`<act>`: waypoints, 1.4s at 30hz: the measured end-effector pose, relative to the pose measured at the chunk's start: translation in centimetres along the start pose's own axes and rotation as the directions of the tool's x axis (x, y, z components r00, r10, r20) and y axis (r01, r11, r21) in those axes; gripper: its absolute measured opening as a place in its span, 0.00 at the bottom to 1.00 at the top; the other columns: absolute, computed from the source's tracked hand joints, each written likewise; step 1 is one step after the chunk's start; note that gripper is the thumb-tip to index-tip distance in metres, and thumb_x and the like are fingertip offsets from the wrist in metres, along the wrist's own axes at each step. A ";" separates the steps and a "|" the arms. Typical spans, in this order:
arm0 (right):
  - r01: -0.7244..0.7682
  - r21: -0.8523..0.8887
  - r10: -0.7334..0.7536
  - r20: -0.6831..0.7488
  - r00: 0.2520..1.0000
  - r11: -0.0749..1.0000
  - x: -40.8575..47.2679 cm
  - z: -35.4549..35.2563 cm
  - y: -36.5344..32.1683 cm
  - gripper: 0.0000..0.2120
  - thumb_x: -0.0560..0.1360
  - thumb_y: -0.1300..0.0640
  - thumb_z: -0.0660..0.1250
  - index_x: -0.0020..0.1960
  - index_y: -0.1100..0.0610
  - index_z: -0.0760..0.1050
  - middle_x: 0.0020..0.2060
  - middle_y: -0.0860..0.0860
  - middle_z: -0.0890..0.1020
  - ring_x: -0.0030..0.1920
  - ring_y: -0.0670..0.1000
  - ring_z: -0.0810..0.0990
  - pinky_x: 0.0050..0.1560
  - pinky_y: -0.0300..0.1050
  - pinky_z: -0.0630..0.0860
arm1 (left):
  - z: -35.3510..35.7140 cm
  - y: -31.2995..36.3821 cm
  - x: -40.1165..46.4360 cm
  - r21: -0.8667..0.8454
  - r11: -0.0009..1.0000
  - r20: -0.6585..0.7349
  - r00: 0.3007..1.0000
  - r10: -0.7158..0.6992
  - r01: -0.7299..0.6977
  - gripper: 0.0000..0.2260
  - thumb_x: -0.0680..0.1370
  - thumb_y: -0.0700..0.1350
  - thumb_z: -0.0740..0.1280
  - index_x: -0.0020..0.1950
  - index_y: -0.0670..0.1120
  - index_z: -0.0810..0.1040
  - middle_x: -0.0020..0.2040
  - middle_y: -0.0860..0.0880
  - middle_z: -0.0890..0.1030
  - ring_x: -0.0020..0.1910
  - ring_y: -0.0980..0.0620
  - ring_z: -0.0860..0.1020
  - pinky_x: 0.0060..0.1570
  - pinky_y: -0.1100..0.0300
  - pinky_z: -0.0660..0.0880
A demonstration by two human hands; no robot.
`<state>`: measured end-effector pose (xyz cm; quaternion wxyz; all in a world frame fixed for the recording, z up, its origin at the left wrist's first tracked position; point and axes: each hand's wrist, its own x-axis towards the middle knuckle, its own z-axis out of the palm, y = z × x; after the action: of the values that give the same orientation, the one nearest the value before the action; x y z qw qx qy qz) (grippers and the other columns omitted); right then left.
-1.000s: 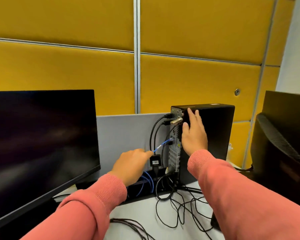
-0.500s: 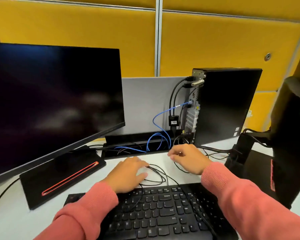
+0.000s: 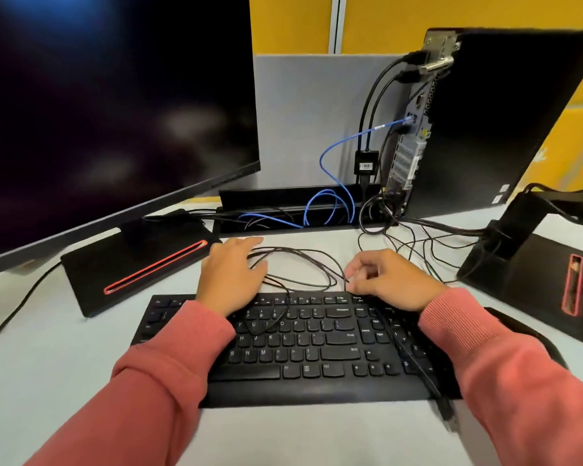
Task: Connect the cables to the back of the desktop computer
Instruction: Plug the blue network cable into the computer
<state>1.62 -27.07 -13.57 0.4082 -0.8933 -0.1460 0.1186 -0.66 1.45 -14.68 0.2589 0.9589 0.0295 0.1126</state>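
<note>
Desktop computer: we see it upright at the worktop's far right, long axis vertical, port side facing left.
Plugged cables: a blue cable and black leads run into that port side.
Loose black cable: coiled flat between keyboard and cable tray.
Left hand: fingers straight, spread, resting on the coil.
Right hand: fingers curled; whether they pinch the cable we cannot tell.
Room: yellow wall panels, grey divider, dark monitor at left.

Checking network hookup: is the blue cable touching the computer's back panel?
Touching. The head view shows the blue cable plugged into a port on the desktop computer.
</note>
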 end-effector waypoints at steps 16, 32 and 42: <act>0.274 0.515 0.042 -0.520 0.853 0.812 0.1 -3.8 -6.1 0.10 0.80 0.67 0.65 0.58 0.55 0.77 0.38 0.53 0.83 0.31 0.48 0.75 0.35 0.42 0.74 | -0.1 -0.2 0.3 -0.167 0.980 0.066 0.993 -0.100 0.110 0.19 0.78 0.52 0.72 0.69 0.56 0.78 0.52 0.53 0.81 0.57 0.49 0.76 0.56 0.51 0.75; 0.281 0.628 0.136 -0.530 0.837 0.726 3.3 -3.5 -7.9 0.12 0.81 0.67 0.63 0.58 0.54 0.78 0.43 0.53 0.82 0.33 0.46 0.75 0.30 0.38 0.71 | -1.9 -0.6 1.2 -0.924 0.377 -0.207 0.908 -0.363 -0.061 0.12 0.86 0.41 0.58 0.58 0.46 0.82 0.46 0.46 0.82 0.37 0.54 0.80 0.40 0.62 0.79; -0.129 -0.011 0.130 0.050 0.990 0.992 5.0 -0.7 -8.7 0.18 0.77 0.47 0.73 0.63 0.51 0.75 0.56 0.48 0.82 0.34 0.45 0.85 0.32 0.38 0.65 | -2.6 0.0 0.7 -0.999 0.032 0.008 0.994 -0.106 0.012 0.42 0.73 0.74 0.51 0.72 0.44 0.76 0.67 0.41 0.81 0.68 0.41 0.79 0.68 0.46 0.72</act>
<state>5.08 -20.27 -6.95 0.3921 -0.8993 -0.0983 0.1666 -0.61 2.83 -12.35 0.8554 0.5029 -0.0088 0.1233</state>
